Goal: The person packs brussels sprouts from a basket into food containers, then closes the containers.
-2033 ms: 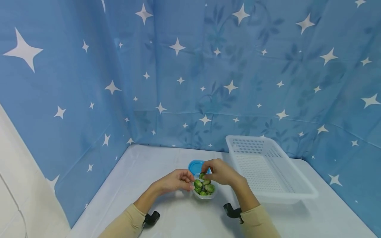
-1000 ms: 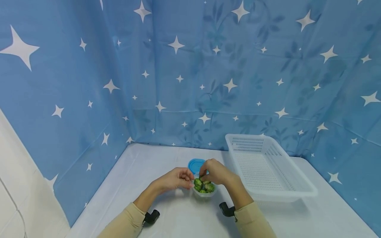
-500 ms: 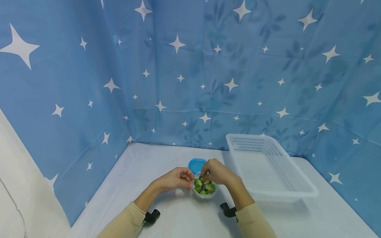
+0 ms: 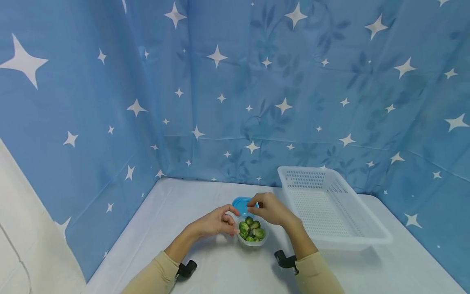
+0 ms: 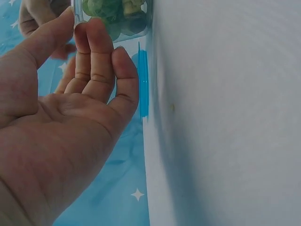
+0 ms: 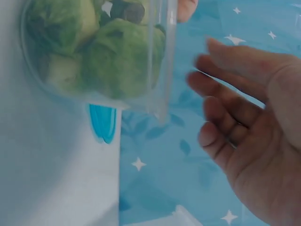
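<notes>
A small clear plastic container (image 4: 251,243) with Brussels sprouts (image 4: 258,233) in it stands on the white table, seen up close in both wrist views. My left hand (image 4: 217,222) is at its left side, fingers loosely bent, thumb tip at the rim; in the left wrist view the fingertips (image 5: 96,28) overlap the container's wall. My right hand (image 4: 269,209) hovers behind and above the container, apart from it, with nothing between thumb and fingers in the right wrist view. A blue lid (image 4: 240,204) lies just behind the container, partly hidden by the right hand.
A large white perforated plastic basket (image 4: 367,222) stands on the right of the table. Behind the table (image 4: 191,196) hangs a blue curtain (image 4: 235,122) with white stars. Black wrist cameras (image 4: 188,268) sit below both forearms.
Two seconds ago my right hand pinched a Brussels sprout; it lowered into the container, let go, and lifted back up. The left index finger has just spread slightly away from the rim.
</notes>
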Demonstrator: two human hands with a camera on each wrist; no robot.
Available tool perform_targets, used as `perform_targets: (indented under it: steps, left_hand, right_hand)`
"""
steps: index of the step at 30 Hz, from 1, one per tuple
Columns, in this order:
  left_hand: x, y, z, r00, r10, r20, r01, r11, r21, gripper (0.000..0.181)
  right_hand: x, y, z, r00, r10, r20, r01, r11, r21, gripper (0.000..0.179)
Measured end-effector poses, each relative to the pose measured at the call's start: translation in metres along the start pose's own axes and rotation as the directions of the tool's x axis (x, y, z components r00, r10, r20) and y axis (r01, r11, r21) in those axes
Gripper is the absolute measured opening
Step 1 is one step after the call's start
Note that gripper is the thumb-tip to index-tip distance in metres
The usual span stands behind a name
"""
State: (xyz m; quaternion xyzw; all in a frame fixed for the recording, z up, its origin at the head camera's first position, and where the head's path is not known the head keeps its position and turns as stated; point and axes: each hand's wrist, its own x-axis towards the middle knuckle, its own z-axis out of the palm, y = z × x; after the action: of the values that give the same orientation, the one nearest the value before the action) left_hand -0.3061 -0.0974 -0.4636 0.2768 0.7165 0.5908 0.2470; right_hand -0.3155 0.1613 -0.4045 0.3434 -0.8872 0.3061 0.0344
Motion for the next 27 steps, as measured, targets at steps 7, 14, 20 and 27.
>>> perform_targets:
  steps: [7,14,20,27]
  left_hand:
    - [0.001,0.004,-0.004,0.991,-0.036,-0.127,0.045,0.997,0.065,0.064]
    - [0.014,0.003,-0.01,0.939,0.026,-0.344,0.043,0.98,0.192,0.056]
    - [0.032,0.0,-0.013,0.889,0.023,-0.458,0.151,0.929,0.339,0.05]
    - [0.055,-0.005,-0.018,0.908,-0.055,-0.415,0.25,0.867,0.432,0.045]
  right_hand:
    - [0.008,0.011,0.015,0.97,0.164,-0.182,-0.142,0.982,0.127,0.034]
    - [0.013,0.024,0.028,0.908,0.363,-0.21,-0.292,0.907,0.303,0.046]
    - [0.016,0.035,0.038,0.853,0.499,-0.152,-0.425,0.834,0.352,0.045]
    - [0.015,0.053,0.048,0.797,0.597,-0.087,-0.523,0.756,0.393,0.046]
